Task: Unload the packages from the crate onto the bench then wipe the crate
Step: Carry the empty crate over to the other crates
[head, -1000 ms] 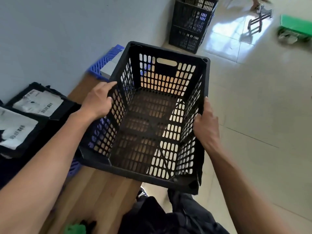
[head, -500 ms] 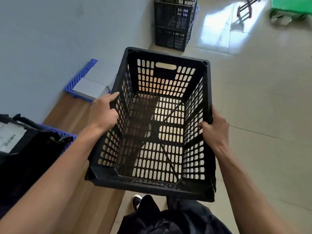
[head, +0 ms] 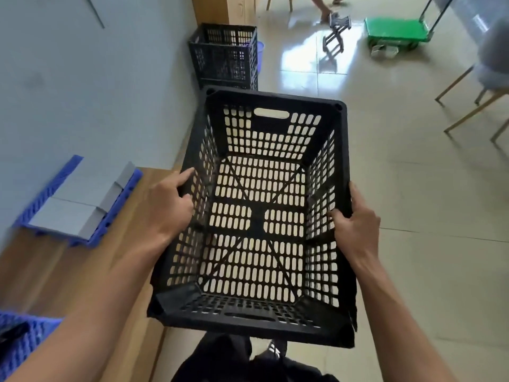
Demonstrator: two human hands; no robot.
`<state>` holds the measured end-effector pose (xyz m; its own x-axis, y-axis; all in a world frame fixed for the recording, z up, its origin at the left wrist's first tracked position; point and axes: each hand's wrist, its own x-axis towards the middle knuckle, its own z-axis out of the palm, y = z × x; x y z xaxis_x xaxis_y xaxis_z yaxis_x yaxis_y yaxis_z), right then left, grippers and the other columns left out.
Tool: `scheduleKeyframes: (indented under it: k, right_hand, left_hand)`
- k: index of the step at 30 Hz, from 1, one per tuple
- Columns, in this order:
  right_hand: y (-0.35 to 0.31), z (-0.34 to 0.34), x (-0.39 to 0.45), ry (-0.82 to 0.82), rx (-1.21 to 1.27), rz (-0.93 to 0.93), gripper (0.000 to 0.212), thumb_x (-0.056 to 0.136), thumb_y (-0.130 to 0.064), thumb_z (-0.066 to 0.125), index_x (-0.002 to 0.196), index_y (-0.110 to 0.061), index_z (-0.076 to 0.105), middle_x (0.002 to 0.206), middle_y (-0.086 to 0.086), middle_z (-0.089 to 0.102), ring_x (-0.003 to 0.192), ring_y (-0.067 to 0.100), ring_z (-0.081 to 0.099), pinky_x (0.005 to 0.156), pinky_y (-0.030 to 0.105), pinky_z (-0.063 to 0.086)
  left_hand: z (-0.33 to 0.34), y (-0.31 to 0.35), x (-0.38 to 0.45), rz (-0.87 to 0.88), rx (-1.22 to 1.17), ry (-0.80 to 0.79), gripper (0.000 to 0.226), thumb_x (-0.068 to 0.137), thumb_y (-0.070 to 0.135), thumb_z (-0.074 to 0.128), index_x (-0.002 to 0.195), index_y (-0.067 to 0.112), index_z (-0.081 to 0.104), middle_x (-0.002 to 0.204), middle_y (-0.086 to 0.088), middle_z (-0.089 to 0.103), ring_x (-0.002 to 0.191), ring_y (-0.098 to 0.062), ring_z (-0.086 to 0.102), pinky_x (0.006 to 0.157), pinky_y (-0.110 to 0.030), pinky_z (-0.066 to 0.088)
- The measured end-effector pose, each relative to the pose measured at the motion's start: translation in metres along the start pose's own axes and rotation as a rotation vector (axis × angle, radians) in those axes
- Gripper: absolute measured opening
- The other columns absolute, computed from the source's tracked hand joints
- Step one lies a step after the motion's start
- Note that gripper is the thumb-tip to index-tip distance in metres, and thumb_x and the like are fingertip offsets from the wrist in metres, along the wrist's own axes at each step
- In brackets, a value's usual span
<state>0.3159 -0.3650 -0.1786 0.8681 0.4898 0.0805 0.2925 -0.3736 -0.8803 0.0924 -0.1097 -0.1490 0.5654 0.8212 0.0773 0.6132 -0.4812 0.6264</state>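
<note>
Right now the black crate (head: 256, 216) is up in the air, held over the tiled floor (head: 413, 202) just right of the wooden desk (head: 82, 271), open top facing the camera and nothing inside it; the pale floor shows through every slot in its base. The left hand (head: 165, 208) grips the left wall, thumb hooked over the rim and fingers wrapped around the outside. The right hand (head: 355, 224) holds the right wall the same way, thumb tucked inside against the lattice, fingers curled round the rim. Both hands sit about midway along the sides, and the near end of the crate hangs above the person's dark clothing and a shoe (head: 272, 348).

On the desk to the left, a blue slatted tray (head: 110, 227) lies against the grey wall (head: 82, 92) with flat grey boxes (head: 80, 202) resting on it. At the near left edge, another blue lattice piece (head: 24, 340) pokes into view, blurred.

Far along the wall, a stack of black crates (head: 225, 56) stands on the floor. Farther right, a green platform trolley (head: 396, 31) is parked, with a small folded metal cart (head: 336, 28) beside it, and wooden chair legs (head: 468, 106) show at the right edge.
</note>
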Motion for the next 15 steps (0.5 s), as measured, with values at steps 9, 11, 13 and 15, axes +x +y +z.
scheduleKeyframes:
  k: [9, 11, 13, 15]
  right_hand:
    - [0.010, 0.019, 0.137, 0.063, -0.098, 0.054, 0.055, 0.091, 0.012, 0.058, 0.143, -0.006, 0.056, 0.113, -0.002, 0.069, 0.077, -0.024, 0.061, 0.070, -0.003, 0.046]
    - [0.003, 0.025, 0.171, 0.086, -0.122, 0.059, 0.055, 0.090, 0.012, 0.060, 0.142, -0.007, 0.058, 0.116, -0.002, 0.070, 0.079, -0.026, 0.060, 0.074, -0.004, 0.044]
    - [-0.006, 0.028, 0.202, 0.128, -0.150, 0.052, 0.053, 0.090, 0.012, 0.061, 0.140, -0.006, 0.059, 0.114, -0.002, 0.070, 0.081, -0.026, 0.059, 0.074, -0.006, 0.042]
    - [-0.011, 0.031, 0.232, 0.154, -0.171, 0.039, 0.053, 0.090, 0.012, 0.060, 0.141, -0.003, 0.058, 0.120, 0.000, 0.069, 0.084, -0.024, 0.060, 0.076, -0.007, 0.041]
  left_hand:
    - [0.063, 0.027, 0.141, -0.027, -0.212, -0.039, 0.059, 0.089, -0.013, 0.062, 0.142, 0.011, 0.058, 0.137, -0.005, 0.064, 0.120, -0.022, 0.065, 0.098, -0.037, 0.058]
    - [0.070, 0.029, 0.180, -0.036, -0.229, -0.061, 0.059, 0.087, -0.014, 0.062, 0.141, 0.010, 0.058, 0.138, -0.008, 0.064, 0.121, -0.023, 0.065, 0.099, -0.046, 0.058]
    - [0.077, 0.035, 0.218, -0.019, -0.234, -0.089, 0.056, 0.088, -0.012, 0.062, 0.139, 0.011, 0.060, 0.138, -0.008, 0.063, 0.120, -0.021, 0.066, 0.101, -0.044, 0.056]
    - [0.082, 0.046, 0.254, 0.022, -0.210, -0.092, 0.050, 0.090, -0.009, 0.062, 0.136, 0.011, 0.064, 0.140, -0.008, 0.062, 0.122, -0.019, 0.064, 0.106, -0.031, 0.051]
